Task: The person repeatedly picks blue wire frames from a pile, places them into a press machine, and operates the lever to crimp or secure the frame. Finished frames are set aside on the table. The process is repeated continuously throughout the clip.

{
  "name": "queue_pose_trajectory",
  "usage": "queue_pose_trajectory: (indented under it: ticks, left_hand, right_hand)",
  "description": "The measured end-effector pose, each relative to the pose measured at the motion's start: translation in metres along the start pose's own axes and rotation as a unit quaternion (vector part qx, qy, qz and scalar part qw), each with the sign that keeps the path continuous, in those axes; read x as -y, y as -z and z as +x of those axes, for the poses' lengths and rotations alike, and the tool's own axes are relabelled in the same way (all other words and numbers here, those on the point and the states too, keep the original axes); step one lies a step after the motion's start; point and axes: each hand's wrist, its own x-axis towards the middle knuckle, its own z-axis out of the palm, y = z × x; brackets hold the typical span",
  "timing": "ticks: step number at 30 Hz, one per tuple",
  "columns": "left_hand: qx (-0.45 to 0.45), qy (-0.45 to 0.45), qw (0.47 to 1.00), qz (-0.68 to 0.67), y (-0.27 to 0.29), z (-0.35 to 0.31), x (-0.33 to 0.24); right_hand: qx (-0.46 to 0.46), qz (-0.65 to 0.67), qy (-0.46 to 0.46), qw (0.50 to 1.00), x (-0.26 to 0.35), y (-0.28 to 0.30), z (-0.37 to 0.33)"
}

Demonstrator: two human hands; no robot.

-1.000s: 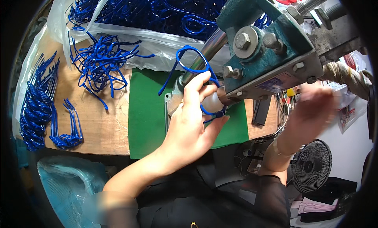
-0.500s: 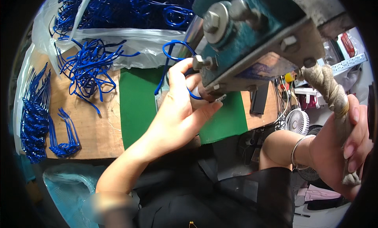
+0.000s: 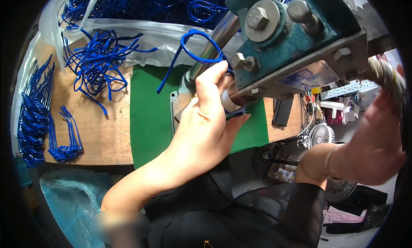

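Observation:
My left hand (image 3: 201, 123) pinches a blue eyeglass frame (image 3: 182, 44) under the head of a green hand press (image 3: 274, 46). One round rim and a temple arm stick out past my fingers; the other end is hidden by hand and press. A white round piece (image 3: 229, 101) at the bottom of the ram sits right beside my fingers. At the right, my right hand (image 3: 365, 141) is blurred by motion, its fingers around the cloth-wrapped lever handle (image 3: 386, 74) of the press.
Loose blue eyeglass frames (image 3: 101, 61) lie tangled on the wooden table, left of a green mat (image 3: 148, 119). Stacked frames (image 3: 32, 123) stand at the far left, below a plastic-lined heap. A black box (image 3: 283, 112), cables and a white fan (image 3: 322, 134) are on the right.
The lever handle and my right hand have swung upward. The whole view has shifted slightly, and the eyeglass frame is tilted more, its temple arm pointing down to the left.

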Motion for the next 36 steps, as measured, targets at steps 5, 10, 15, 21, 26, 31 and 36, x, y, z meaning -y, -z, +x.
queue_pose_trajectory:
  ticks: [5,10,15,21,26,31,36]
  left_hand:
    - [-0.090,-0.008,0.996,0.023,0.010,-0.031,-0.005]
    - [-0.088,0.071,0.967,-0.230,0.024,-0.058,-0.001]
    - [-0.097,0.026,0.954,-0.284,0.024,-0.068,0.005]
    - [-0.117,0.124,0.955,-0.243,0.010,-0.068,-0.002]
    - [-0.123,0.190,0.917,-0.329,0.020,-0.069,-0.015]
    - [-0.050,0.322,0.832,-0.448,0.023,-0.069,-0.007]
    - [0.039,0.381,0.855,-0.350,0.015,-0.075,-0.012]
  right_hand:
    - [0.196,-0.345,-0.169,0.902,-0.074,-0.016,-0.112]
    - [0.305,-0.432,-0.282,0.800,-0.121,-0.020,-0.226]
    - [0.273,-0.433,-0.262,0.818,-0.114,-0.013,-0.227]
    - [0.094,-0.310,-0.474,0.819,-0.142,-0.007,-0.242]
    - [0.122,-0.389,-0.367,0.836,-0.145,-0.017,-0.251]
    - [0.176,-0.415,-0.355,0.819,-0.149,-0.013,-0.246]
    - [0.142,-0.212,-0.454,0.854,-0.099,-0.033,-0.179]
